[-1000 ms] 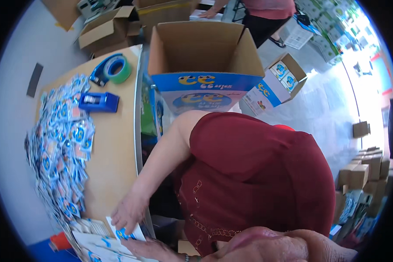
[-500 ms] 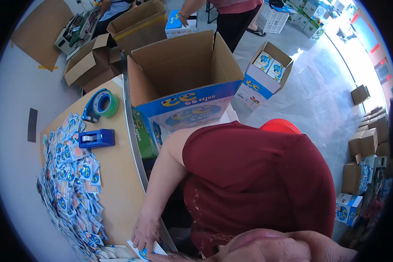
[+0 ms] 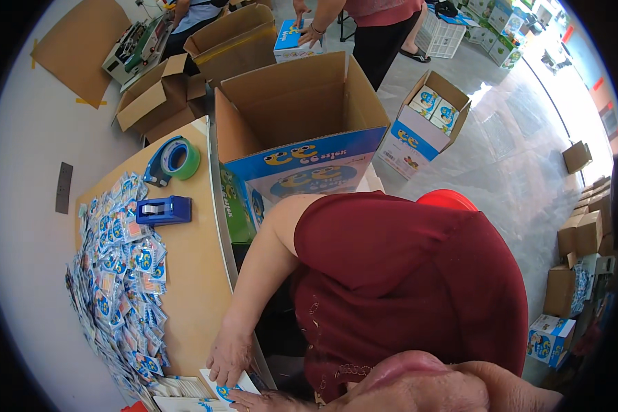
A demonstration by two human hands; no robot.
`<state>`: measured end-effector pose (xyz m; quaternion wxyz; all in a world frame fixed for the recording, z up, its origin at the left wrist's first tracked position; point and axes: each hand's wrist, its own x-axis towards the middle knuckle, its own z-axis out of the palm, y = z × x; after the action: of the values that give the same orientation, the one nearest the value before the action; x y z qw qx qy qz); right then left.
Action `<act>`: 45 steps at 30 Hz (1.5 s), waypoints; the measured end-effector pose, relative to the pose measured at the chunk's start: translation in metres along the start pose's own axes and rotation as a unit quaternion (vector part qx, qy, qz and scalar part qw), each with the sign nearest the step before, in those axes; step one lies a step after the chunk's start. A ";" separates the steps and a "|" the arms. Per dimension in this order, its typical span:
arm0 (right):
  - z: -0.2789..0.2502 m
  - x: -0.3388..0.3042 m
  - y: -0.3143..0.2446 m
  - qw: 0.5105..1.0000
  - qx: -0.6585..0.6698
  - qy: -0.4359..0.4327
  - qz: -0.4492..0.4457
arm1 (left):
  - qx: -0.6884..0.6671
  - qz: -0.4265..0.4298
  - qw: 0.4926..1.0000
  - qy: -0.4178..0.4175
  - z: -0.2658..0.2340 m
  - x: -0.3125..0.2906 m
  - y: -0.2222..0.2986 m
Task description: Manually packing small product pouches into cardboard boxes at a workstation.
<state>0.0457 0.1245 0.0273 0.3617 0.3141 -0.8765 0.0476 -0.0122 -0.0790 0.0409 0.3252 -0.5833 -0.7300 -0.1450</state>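
Observation:
At the table's lower edge, my right hand (image 3: 231, 358) rests with its fingers bent down over a small white carton (image 3: 221, 388) with blue print. From the other side, my left hand (image 3: 271, 401) reaches across it, fingertips against the printed face. Both hands touch the carton, which partly hides beneath them. Close beside it stand thin white packets (image 3: 180, 386) in a row, and a white open box (image 3: 178, 404) partly cut off by the picture's edge. A large heap of small blue-and-white sachets (image 3: 120, 275) spreads along the wall side of the table.
On the table (image 3: 192, 275) stand a blue tape dispenser (image 3: 165, 210) and a tape gun with green tape (image 3: 180, 159). A big open carton (image 3: 295, 151) is beside the table, with a filled carton (image 3: 422, 123) beyond. A co-worker's hands (image 3: 312, 31) are on a blue-and-white box (image 3: 294, 47).
The whole view has shifted slightly to the right. My hands stay at the small carton, my left hand showing more. A second hand of the co-worker now shows at the far box.

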 end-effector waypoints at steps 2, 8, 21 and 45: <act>0.002 0.000 0.003 1.000 0.012 0.006 -0.014 | 0.005 0.002 1.000 0.006 0.000 0.000 0.000; 0.012 -0.009 -0.006 0.988 0.002 0.153 -0.023 | 0.379 0.183 0.888 -0.187 -0.020 0.009 0.002; -0.004 0.001 -0.011 0.977 0.161 -0.032 0.137 | 0.110 -0.016 0.993 -0.047 0.017 -0.027 -0.020; -0.010 0.014 -0.016 0.980 0.048 -0.093 0.171 | -0.088 -0.105 0.987 -0.086 -0.015 -0.015 -0.034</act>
<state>0.0537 0.1076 0.0419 0.2498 0.1799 -0.9436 0.1218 -0.0380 -0.1088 0.0481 0.1919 -0.5401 -0.7968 -0.1915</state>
